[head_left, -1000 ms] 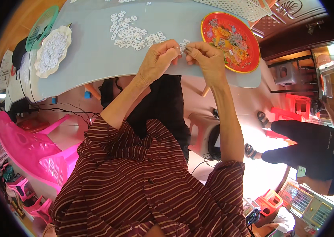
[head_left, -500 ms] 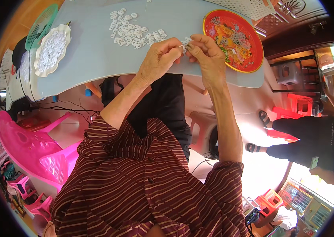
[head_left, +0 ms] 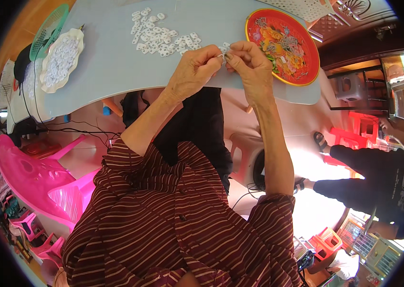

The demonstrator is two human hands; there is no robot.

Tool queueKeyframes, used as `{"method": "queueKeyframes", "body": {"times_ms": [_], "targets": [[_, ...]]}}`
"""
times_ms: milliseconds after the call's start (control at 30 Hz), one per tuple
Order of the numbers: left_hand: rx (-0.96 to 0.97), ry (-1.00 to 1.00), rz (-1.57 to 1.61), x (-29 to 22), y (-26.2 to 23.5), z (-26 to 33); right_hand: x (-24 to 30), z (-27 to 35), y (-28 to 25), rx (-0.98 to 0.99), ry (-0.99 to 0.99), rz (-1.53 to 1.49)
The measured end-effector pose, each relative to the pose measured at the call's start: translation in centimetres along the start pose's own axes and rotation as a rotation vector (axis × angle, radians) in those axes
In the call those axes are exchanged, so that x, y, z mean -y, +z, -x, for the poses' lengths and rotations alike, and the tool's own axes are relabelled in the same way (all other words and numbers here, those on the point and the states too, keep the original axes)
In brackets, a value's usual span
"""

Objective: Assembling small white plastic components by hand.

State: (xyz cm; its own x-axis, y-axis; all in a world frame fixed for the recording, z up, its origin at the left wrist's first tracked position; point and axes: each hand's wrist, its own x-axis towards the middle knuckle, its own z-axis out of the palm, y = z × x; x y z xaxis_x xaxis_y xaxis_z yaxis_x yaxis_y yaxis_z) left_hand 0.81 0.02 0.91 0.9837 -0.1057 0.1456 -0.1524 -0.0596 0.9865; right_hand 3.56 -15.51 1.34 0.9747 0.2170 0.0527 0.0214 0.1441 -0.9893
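Over the table's near edge, my left hand (head_left: 196, 71) and my right hand (head_left: 251, 69) meet fingertip to fingertip. Both are closed in a pinch on a small white plastic piece (head_left: 221, 55), mostly hidden by the fingers. Just beyond them lies a loose spread of small white plastic pieces with holes (head_left: 156, 37). Close by my right hand is a round red tray (head_left: 313, 52) with a gold rim and a flower pattern. Small thin metal-looking parts (head_left: 278, 45) are scattered in that tray.
On the left of the grey table (head_left: 106, 52) stand a scalloped white dish (head_left: 49, 89) of small white parts and a green mesh basket (head_left: 37, 45). A pink plastic chair (head_left: 32, 174) is at lower left. On the right, a person in dark clothes (head_left: 379, 184) is beside red stools (head_left: 350, 138).
My hands stay pinched together in nearly the same place. On the right, the person in dark clothes has shifted, with the legs and one arm in a new position.
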Motion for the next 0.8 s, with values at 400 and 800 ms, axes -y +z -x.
{"method": "queueKeyframes", "body": {"times_ms": [400,800], "targets": [[0.065,0.02,0.002,0.5,-0.3,-0.1,0.2,-0.6,-0.9,0.191,-0.019,0.121],[-0.076,0.093,0.023,0.5,0.2,0.0,1.1,0.0,0.7,0.015,-0.036,0.249]]}}
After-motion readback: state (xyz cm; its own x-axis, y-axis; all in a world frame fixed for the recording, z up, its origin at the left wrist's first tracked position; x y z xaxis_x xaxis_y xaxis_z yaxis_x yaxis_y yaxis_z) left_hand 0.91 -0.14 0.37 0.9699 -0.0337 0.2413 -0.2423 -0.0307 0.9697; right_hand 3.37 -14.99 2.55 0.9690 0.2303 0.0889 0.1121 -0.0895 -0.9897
